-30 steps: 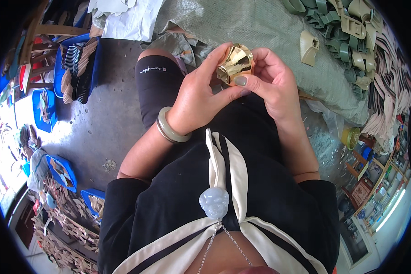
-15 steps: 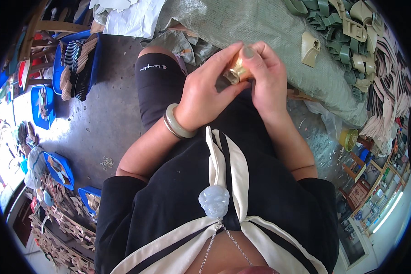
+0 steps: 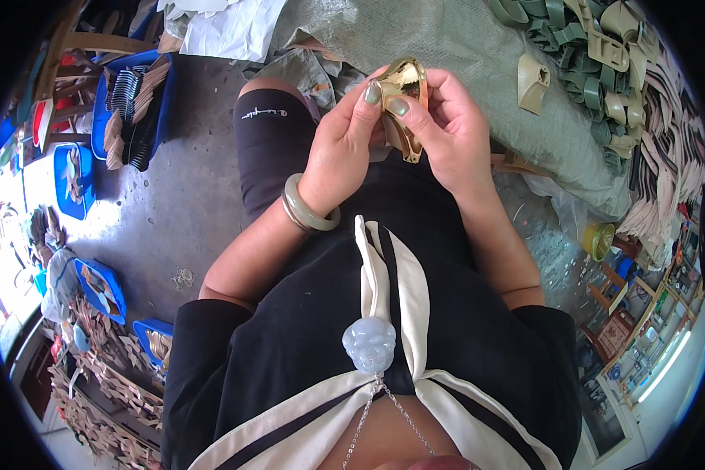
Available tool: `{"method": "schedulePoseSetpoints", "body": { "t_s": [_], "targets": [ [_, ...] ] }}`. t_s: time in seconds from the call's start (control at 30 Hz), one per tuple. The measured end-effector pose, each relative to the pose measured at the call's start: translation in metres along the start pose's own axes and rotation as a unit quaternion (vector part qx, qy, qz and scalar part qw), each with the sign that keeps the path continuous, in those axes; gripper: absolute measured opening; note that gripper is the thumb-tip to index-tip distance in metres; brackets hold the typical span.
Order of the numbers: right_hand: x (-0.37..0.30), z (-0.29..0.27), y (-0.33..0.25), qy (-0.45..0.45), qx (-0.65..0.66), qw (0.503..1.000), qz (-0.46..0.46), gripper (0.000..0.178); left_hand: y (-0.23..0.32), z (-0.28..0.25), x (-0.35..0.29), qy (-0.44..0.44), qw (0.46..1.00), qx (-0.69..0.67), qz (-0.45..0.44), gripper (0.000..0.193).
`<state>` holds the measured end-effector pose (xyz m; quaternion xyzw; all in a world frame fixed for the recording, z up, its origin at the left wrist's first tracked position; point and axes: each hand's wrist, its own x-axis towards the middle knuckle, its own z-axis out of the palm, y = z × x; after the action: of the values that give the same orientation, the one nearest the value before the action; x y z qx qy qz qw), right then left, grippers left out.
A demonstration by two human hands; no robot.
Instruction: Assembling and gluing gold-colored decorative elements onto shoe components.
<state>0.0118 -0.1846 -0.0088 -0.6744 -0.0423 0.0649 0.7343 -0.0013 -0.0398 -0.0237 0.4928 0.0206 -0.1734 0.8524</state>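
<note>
A shiny gold shoe heel point(image 3: 406, 77), hollow and flared with a rim, is held up in front of my lap. My left hand point(image 3: 343, 149) grips it from the left, its thumb pressed on the gold surface. From the other side my right hand point(image 3: 456, 139) holds the same piece, thumb across its middle and the other fingers curled behind it. The two thumbs nearly meet on the heel. Fingers behind the piece are partly hidden.
Ahead to the right, a table under a greenish woven sheet point(image 3: 446, 39) bears a lone beige heel point(image 3: 533, 84) and a pile of green and beige heels point(image 3: 583, 70). Pale strips point(image 3: 674, 149) lie beyond. Blue bins point(image 3: 167, 102) with shoe parts stand on the floor at left.
The gold heel has been turned in my hands and raised slightly, so its flared hollow side and rim now show. Both thumbs have shifted onto it.
</note>
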Motion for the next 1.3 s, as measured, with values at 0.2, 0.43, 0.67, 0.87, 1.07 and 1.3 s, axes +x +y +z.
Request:
{"method": "schedulePoseSetpoints", "body": {
  "t_s": [0.2, 0.43, 0.67, 0.87, 1.07, 1.3],
  "targets": [
    [-0.008, -0.015, -0.011, -0.116, -0.117, 0.986, 0.010, 0.059, 0.000, -0.005, 0.000, -0.009, 0.999, -0.031, -0.016, 0.044],
    [-0.012, -0.006, -0.019, -0.051, 0.008, 0.997, 0.065, 0.054, 0.008, -0.007, 0.003, -0.036, 0.991, -0.116, -0.046, 0.048],
    [-0.010, 0.009, -0.030, -0.012, -0.152, 0.980, -0.126, 0.030, 0.016, -0.006, 0.007, 0.004, 0.976, -0.219, -0.011, 0.035],
    [-0.010, -0.014, -0.031, 0.067, -0.106, 0.991, -0.047, 0.014, 0.031, -0.009, 0.011, -0.026, 0.955, -0.293, -0.039, 0.067],
    [-0.014, -0.008, -0.022, 0.004, -0.054, 0.995, 0.083, 0.015, 0.031, -0.008, 0.017, 0.011, 0.967, -0.249, -0.055, 0.068],
    [-0.015, -0.008, -0.014, -0.043, -0.063, 0.992, 0.098, 0.016, 0.033, -0.004, 0.017, -0.004, 0.960, -0.278, -0.042, 0.068]
  ]
}}
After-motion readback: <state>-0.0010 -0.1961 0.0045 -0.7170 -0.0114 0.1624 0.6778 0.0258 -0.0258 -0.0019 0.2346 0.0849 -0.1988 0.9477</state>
